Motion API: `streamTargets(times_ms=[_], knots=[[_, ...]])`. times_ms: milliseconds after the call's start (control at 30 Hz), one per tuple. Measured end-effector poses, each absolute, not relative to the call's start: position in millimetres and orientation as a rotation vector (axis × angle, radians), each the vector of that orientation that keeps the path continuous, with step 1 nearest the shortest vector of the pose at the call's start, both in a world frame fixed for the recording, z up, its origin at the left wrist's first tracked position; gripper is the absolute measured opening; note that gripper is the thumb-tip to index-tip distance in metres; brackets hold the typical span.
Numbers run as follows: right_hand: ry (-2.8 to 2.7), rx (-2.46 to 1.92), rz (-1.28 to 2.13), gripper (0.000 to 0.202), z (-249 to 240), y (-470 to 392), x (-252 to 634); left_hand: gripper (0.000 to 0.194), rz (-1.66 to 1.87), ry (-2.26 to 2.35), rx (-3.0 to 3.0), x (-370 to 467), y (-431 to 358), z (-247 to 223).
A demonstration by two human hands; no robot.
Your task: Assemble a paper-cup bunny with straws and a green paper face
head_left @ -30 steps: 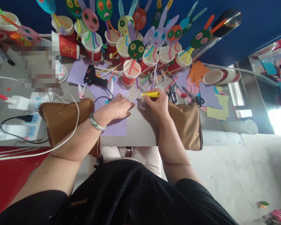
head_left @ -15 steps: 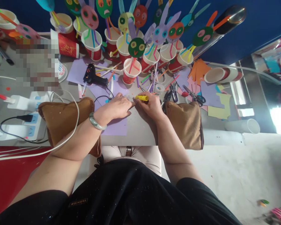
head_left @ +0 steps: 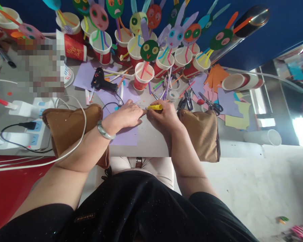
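Near the middle of the table's front part, my right hand [head_left: 166,114] is closed on a small yellow tool [head_left: 155,107], whose tip points left toward my left fingers. My left hand [head_left: 130,114] rests low over the table, with its fingertips close to that tip. Whether it pinches something small is hidden. Purple paper [head_left: 125,137] lies partly under my left hand. Behind my left hand is a black glue gun [head_left: 102,81] with its cord. A cup with a green paper face [head_left: 149,50] on a straw stands just beyond my hands.
Red and white cups [head_left: 101,47] with paper faces line the back. Brown cloth bags [head_left: 200,134] flank my forearms. Scissors [head_left: 212,103], pliers [head_left: 188,100] and paper scraps lie right; a power strip [head_left: 39,132] and white cable [head_left: 83,127] are left.
My right hand has shifted slightly right with the yellow tool in it. My left hand has hardly moved. The whole view has shifted a little.
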State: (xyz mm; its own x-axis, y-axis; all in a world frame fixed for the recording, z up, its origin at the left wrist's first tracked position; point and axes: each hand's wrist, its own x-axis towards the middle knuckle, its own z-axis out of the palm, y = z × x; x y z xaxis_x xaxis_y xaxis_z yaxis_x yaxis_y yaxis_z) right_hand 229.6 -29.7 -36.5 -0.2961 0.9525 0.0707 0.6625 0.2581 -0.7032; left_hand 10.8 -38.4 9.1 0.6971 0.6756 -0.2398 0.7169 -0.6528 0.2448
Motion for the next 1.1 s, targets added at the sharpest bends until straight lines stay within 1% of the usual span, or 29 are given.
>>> streamTargets(times_ms=[267,467,667,833,1000,1100], knots=[[-1.837,-1.485,0.688,0.016,-32,-29,234,0.027,-0.182,1.087,2.594,10,-39,14],[-2.02,-1.396,0.799,0.017,-38,-30,230,0.037,-0.243,1.089,2.576,11,-39,14],[-1.981,-1.449,0.712,0.018,-39,-26,231,0.032,-0.244,1.079,2.562,12,-39,19],[-1.865,-1.447,0.748,0.015,-35,-27,233,0.031,-0.261,1.081,2.57,12,-39,20],[-1.974,-1.428,0.83,0.02,-39,-28,230,0.032,-0.263,1.093,2.558,12,-39,19],[-2.026,-1.428,0.78,0.021,-40,-27,230,0.033,-0.283,1.092,2.54,13,-39,21]])
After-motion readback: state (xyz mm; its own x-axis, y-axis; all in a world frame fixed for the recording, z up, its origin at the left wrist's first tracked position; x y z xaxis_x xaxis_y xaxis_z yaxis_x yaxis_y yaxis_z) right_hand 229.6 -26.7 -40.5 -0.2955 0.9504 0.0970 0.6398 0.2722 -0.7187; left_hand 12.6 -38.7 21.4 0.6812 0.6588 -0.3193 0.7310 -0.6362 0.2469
